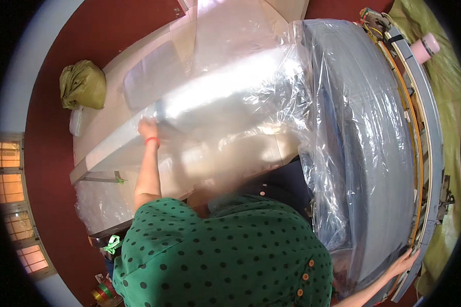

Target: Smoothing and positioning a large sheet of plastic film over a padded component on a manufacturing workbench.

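A wide sheet of clear plastic film [215, 100] stretches in front of me, shining strongly in its middle. My left hand [147, 128], with a red band at the wrist, is closed on the film near the pale long edge. To my right, grey-blue layers of material [363, 117] lie under crinkled clear plastic. My right hand [403, 262] reaches out to the lower right and touches the long grey rail [429, 117], its fingers stretched out along it. What lies beneath my left fingers is partly hidden.
An olive-green sack [83, 84] sits at the far left. Along the rail run orange tubes [414, 128]; a pink cylinder [425, 48] stands beyond it. Ribbon spools [102, 292] are at the lower left. A barred window [19, 204] is in the left wall.
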`<state>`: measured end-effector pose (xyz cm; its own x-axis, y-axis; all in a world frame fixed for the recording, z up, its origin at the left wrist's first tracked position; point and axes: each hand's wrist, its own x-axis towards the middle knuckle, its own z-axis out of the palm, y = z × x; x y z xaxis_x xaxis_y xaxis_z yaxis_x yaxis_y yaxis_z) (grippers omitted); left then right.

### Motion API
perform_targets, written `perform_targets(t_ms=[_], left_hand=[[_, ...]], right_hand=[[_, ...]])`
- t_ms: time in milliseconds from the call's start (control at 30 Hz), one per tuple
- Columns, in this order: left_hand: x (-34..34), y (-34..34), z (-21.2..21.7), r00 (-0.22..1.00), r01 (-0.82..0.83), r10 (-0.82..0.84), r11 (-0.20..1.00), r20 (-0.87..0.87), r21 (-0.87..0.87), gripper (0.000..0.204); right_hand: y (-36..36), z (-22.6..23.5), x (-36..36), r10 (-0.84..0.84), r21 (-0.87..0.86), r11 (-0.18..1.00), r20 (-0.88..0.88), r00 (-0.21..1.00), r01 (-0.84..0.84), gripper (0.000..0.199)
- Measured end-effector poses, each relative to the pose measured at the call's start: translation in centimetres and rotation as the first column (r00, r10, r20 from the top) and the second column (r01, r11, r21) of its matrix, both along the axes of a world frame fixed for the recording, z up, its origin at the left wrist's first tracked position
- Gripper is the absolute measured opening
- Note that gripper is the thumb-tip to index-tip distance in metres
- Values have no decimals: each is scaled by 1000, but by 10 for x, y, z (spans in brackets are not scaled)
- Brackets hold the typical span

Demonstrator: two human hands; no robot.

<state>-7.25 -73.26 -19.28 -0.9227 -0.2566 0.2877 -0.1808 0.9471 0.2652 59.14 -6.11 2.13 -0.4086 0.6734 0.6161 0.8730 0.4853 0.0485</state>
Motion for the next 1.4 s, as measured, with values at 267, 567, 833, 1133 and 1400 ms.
perform_targets(t_ms=[267,567,833,1133,1400], left_hand=[[-9,-76,1,920,-268,373,823,-122,501,19],[14,17,15,992,-78,88,992,87,-103,51],[36,88,-2,794,-607,607,794,2,-1,77],[18,22,-53,688,-712,726,669,22,214,35],[39,-32,15,901,-347,383,918,-201,193,29]], right_hand=[[-13,2,-6,21,-82,996,12,1000,-20,43],[-14,-13,10,-17,-132,991,3,1000,17,43],[-20,-9,6,-9,-197,980,-5,1000,8,43],[-14,-4,3,70,-210,975,-26,997,-74,42],[-9,-25,23,-16,-299,954,17,1000,20,42]])
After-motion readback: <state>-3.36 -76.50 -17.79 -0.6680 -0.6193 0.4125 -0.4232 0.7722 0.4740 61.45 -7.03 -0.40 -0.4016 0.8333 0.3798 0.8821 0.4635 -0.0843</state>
